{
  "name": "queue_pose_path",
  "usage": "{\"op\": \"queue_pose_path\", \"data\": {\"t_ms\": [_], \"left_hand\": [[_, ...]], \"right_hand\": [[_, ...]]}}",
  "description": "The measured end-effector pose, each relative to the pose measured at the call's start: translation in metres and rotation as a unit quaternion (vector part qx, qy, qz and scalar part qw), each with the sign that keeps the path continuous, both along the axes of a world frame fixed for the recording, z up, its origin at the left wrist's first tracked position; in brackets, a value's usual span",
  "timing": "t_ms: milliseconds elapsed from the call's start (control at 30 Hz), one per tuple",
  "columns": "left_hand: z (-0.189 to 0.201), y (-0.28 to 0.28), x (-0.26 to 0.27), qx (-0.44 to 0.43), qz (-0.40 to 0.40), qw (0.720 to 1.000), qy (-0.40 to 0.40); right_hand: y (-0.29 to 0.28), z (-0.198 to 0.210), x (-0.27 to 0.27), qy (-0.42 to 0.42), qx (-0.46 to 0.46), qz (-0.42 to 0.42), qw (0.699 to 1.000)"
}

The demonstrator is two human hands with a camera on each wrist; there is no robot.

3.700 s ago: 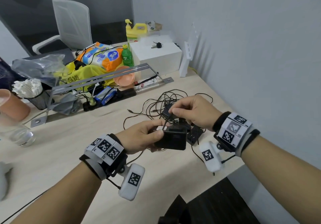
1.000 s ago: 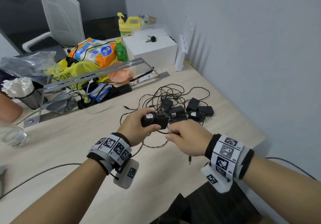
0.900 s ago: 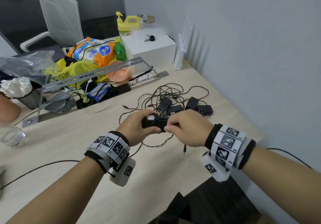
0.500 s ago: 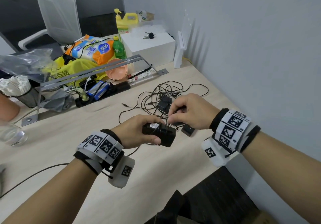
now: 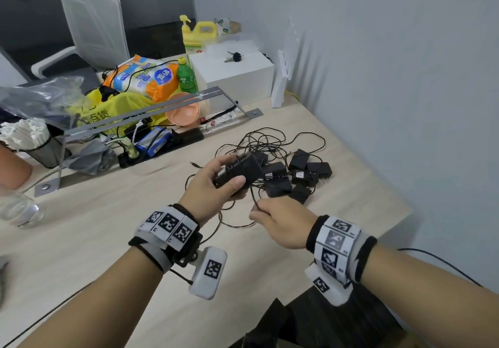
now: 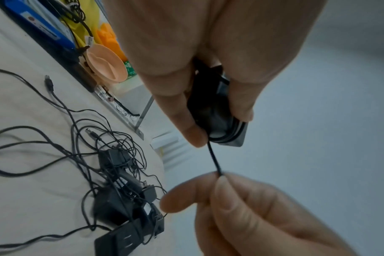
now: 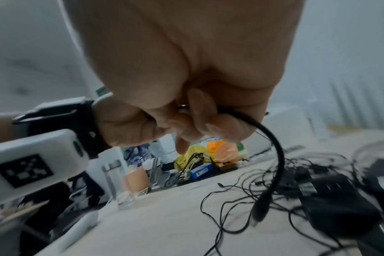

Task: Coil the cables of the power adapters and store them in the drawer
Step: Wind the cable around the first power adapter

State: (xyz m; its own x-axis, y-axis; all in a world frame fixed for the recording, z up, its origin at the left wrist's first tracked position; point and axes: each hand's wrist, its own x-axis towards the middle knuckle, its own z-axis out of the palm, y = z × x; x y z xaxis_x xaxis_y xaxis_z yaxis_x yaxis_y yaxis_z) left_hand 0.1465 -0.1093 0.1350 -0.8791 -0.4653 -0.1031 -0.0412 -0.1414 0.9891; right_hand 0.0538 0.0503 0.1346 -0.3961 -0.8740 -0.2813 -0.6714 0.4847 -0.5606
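The power adapter (image 5: pixel 237 173) sits gripped in the left hand (image 5: pixel 216 185), raised off the counter (image 5: pixel 108 226) so its cable (image 6: pixel 214 159) can be wound round it. The right hand (image 5: pixel 283 223), just below, pinches that cable taut. Beyond both hands lie the other adapters (image 5: pixel 299 177), tangled.

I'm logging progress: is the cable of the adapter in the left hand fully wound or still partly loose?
Partly loose. Turns of thin black cable wrap the black power adapter in the left hand, but the right hand pinches an unwound tail.
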Motion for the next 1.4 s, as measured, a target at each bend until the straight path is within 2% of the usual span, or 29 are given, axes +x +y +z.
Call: {"op": "queue_pose_path", "data": {"t_ms": [100, 200, 367, 433, 500, 567, 633, 733, 800, 900, 1133, 1300, 1400], "left_hand": [[-0.006, 0.000, 0.003, -0.142, -0.031, 0.989, -0.033], [-0.013, -0.008, 0.006, -0.311, -0.035, 0.945, -0.094], [-0.016, -0.012, 0.010, -0.384, -0.150, 0.901, -0.137], [-0.012, -0.009, 0.012, -0.364, -0.193, 0.904, -0.112], [-0.010, -0.007, 0.013, -0.297, -0.212, 0.929, -0.061], [-0.005, -0.005, 0.015, -0.213, -0.210, 0.954, -0.016], [-0.002, -0.003, 0.017, -0.155, -0.205, 0.966, 0.014], [-0.005, 0.000, 0.017, -0.068, -0.153, 0.985, 0.042], [-0.010, 0.005, 0.015, 0.011, -0.090, 0.995, 0.039], [-0.016, 0.014, 0.012, 0.078, -0.037, 0.996, 0.026], [-0.012, 0.017, 0.011, 0.176, -0.041, 0.983, 0.018], [-0.011, 0.014, 0.013, 0.176, -0.106, 0.978, 0.029], [-0.011, 0.018, 0.011, 0.163, -0.071, 0.984, 0.027]], "right_hand": [[-0.001, 0.014, 0.006, 0.085, 0.030, 0.043, 0.995], [0.000, 0.036, -0.002, 0.129, 0.010, 0.049, 0.990], [-0.008, 0.070, -0.023, 0.129, -0.034, 0.045, 0.990], [-0.012, 0.069, -0.036, 0.087, -0.052, 0.018, 0.995], [-0.014, 0.060, -0.048, 0.010, -0.089, -0.027, 0.996], [-0.013, 0.050, -0.053, -0.058, -0.133, -0.067, 0.987], [-0.011, 0.041, -0.050, -0.124, -0.167, -0.110, 0.972], [-0.009, 0.026, -0.036, -0.207, -0.165, -0.170, 0.949], [-0.009, 0.016, -0.028, -0.205, -0.150, -0.179, 0.950], [-0.010, 0.004, -0.018, -0.146, -0.132, -0.166, 0.966], [-0.009, -0.008, -0.013, -0.137, -0.171, -0.193, 0.957], [-0.008, -0.001, -0.011, -0.135, -0.193, -0.183, 0.954], [-0.008, 0.001, -0.010, -0.149, -0.217, -0.213, 0.941]]}}
